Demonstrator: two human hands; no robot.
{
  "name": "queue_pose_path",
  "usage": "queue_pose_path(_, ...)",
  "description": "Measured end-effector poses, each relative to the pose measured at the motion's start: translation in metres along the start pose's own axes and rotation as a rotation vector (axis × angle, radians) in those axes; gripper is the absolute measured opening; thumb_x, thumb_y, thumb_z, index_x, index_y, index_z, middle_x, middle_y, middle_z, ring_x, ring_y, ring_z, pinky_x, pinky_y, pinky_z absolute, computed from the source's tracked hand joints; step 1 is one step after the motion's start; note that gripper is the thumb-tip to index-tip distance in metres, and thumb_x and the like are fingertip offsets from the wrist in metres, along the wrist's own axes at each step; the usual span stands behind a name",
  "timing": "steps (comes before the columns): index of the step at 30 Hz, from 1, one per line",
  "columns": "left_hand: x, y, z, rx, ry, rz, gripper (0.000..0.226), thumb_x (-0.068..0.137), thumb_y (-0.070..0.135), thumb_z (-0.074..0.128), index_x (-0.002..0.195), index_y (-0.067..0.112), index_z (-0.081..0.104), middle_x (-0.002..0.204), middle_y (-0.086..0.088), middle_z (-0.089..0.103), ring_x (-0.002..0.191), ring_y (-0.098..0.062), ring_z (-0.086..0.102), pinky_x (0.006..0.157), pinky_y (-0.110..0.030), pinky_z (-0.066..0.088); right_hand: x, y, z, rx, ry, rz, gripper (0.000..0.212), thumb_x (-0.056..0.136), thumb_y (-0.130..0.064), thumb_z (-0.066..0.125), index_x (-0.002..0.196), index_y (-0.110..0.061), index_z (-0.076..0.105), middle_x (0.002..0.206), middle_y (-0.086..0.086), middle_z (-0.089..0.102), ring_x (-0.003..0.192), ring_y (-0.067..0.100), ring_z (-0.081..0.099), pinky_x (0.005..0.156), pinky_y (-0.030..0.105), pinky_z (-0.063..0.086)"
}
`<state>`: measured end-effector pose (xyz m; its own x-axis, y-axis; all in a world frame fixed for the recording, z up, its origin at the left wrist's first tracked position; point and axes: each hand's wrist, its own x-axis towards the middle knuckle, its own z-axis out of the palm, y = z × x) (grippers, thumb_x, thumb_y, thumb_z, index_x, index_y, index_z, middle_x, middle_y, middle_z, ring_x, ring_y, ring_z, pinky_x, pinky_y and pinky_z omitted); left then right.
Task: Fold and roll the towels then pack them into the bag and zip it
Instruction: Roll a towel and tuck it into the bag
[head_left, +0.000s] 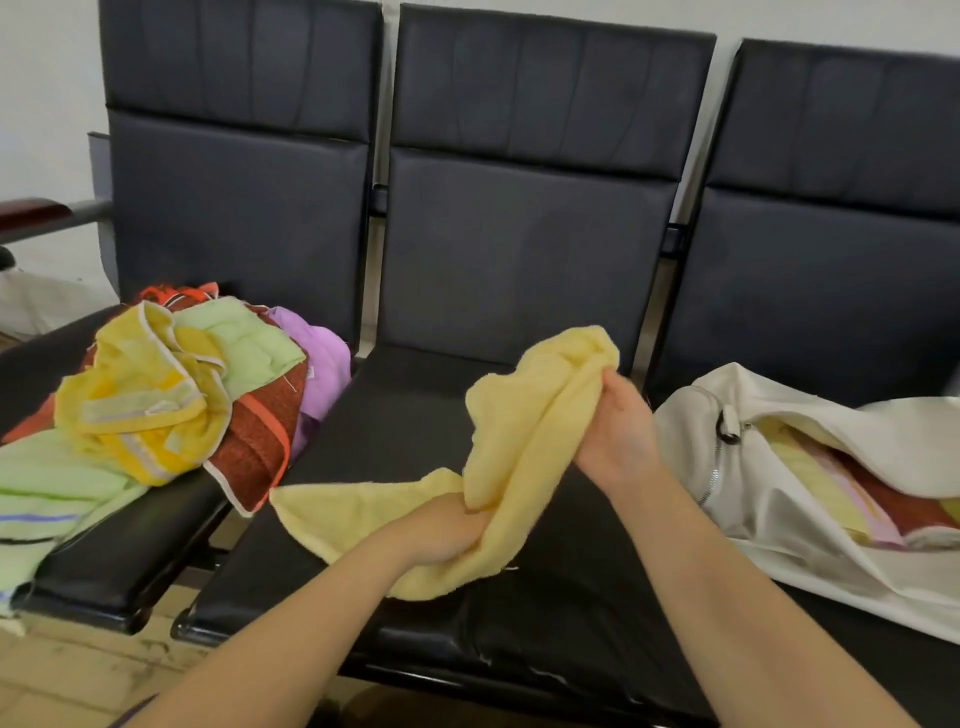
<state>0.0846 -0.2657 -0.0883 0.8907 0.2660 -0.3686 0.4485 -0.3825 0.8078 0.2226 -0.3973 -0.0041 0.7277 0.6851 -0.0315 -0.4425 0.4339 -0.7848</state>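
Over the middle seat (395, 426), both hands grip the towel (524, 441), bunched diagonally from left hand (441, 530) up to right hand (618, 431).

Three black padded seats (519, 249) (one row), white wall (47, 78) behind

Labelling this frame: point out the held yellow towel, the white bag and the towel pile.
held yellow towel (524, 415): head view, bunched middle.
white bag (685, 431): head view, left end by the zip.
towel pile (140, 395): head view, yellow towel on top.
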Motion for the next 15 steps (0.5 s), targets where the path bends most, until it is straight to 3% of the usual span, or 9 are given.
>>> queue_pose_path(2, -0.001, 0.008, 0.004, -0.135, 0.076, 0.083, 0.076, 0.067, 0.065, 0.071, 0.131, 0.033, 0.047, 0.126, 0.011, 0.058, 0.115, -0.008, 0.055, 0.102, -0.034, 0.044, -0.008, -0.005, 0.007, -0.121, -0.084, 0.037, 0.043, 0.097, -0.04, 0.042, 0.123, -0.011, 0.059, 0.118, 0.013, 0.067, 0.109, 0.03, 0.064, 0.093, 0.047, 0.05)
queue_pose_path(4, -0.005, 0.023, 0.003, -0.348, 0.108, 0.101, 0.072, 0.066, 0.056, 0.077, 0.126, 0.029, 0.048, 0.12, 0.01, 0.058, 0.112, -0.01, 0.055, 0.101, -0.032, 0.043, -0.012, 0.0, 0.005, -0.299, -0.085, 0.11, 0.044, 0.089, -0.036, 0.056, 0.128, -0.015, 0.056, 0.123, 0.012, 0.065, 0.113, 0.03, 0.063, 0.094, 0.05, 0.05)
queue_pose_path(7, -0.014, 0.042, -0.008, -0.539, 0.352, 0.206, 0.023, 0.087, 0.04, 0.064, 0.104, 0.026, 0.057, 0.103, 0.005, 0.062, 0.099, -0.012, 0.059, 0.088, -0.028, 0.045, -0.006, 0.002, -0.003, -0.398, -0.002, 0.067, 0.04, 0.092, -0.021, 0.06, 0.131, -0.017, 0.054, 0.125, 0.012, 0.063, 0.113, 0.029, 0.063, 0.097, 0.05, 0.05)
queue_pose_path(8, -0.014, 0.044, -0.015, -0.535, 0.477, 0.214, 0.014, 0.092, 0.036, 0.058, 0.092, 0.022, 0.059, 0.092, 0.004, 0.062, 0.091, -0.013, 0.06, 0.078, -0.027, 0.046, -0.004, 0.0, -0.005, -0.35, 0.054, 0.047, 0.039, 0.093, -0.021, 0.06, 0.131, -0.016, 0.053, 0.124, 0.012, 0.064, 0.111, 0.029, 0.064, 0.096, 0.049, 0.05)
queue_pose_path(9, -0.015, 0.047, -0.023, -0.52, 0.576, 0.2, 0.022, 0.094, 0.036, 0.055, 0.085, 0.016, 0.06, 0.083, 0.004, 0.06, 0.083, -0.013, 0.058, 0.071, -0.027, 0.044, -0.001, -0.004, -0.006, -0.302, 0.091, 0.037, 0.04, 0.093, -0.021, 0.061, 0.131, -0.015, 0.053, 0.124, 0.013, 0.064, 0.111, 0.029, 0.064, 0.097, 0.049, 0.05)
queue_pose_path(11, -0.015, 0.054, -0.043, -0.567, 0.733, 0.187, 0.03, 0.097, 0.039, 0.049, 0.1, 0.012, 0.062, 0.09, 0.003, 0.06, 0.083, -0.013, 0.054, 0.071, -0.028, 0.039, 0.006, -0.014, -0.008, -0.326, 0.15, 0.008, 0.044, 0.091, -0.021, 0.064, 0.132, -0.011, 0.051, 0.125, 0.013, 0.063, 0.112, 0.029, 0.063, 0.098, 0.049, 0.049)
queue_pose_path(13, -0.016, 0.064, -0.066, -0.608, 0.837, 0.146, 0.032, 0.098, 0.041, 0.045, 0.115, 0.017, 0.057, 0.106, -0.001, 0.059, 0.096, -0.018, 0.053, 0.083, -0.03, 0.041, 0.012, -0.027, -0.009, -0.457, 0.273, -0.052, 0.041, 0.089, -0.016, 0.067, 0.127, -0.009, 0.053, 0.124, 0.013, 0.062, 0.109, 0.028, 0.062, 0.095, 0.047, 0.051)
queue_pose_path(15, -0.017, 0.074, -0.09, -0.721, 0.819, 0.111, 0.03, 0.098, 0.038, 0.047, 0.118, 0.017, 0.054, 0.101, -0.002, 0.058, 0.099, -0.022, 0.054, 0.09, -0.035, 0.045, 0.018, -0.044, -0.008, -0.606, 0.381, -0.119, 0.034, 0.085, -0.017, 0.072, 0.114, -0.011, 0.056, 0.119, 0.012, 0.061, 0.105, 0.027, 0.062, 0.091, 0.047, 0.052)
